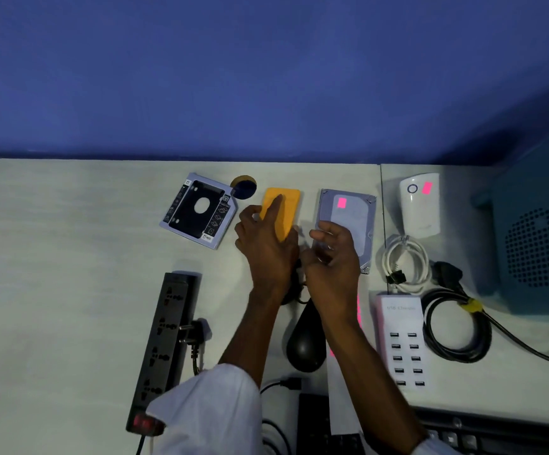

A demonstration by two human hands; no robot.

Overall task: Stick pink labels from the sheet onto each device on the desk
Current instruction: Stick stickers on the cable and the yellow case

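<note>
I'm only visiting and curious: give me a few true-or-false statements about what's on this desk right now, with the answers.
1. The hard drive carries a pink label. True.
2. The left hand rests on the hard drive. False: its finger presses on the orange device.
3. The white device near the wall is labelled too. True.
4. The drive caddy is labelled. False: no label shows on it.
5. The USB charger lies left of the mouse. False: it lies to the right.

Right forearm [366,353] covers most of what seems the label sheet [342,405].
</note>
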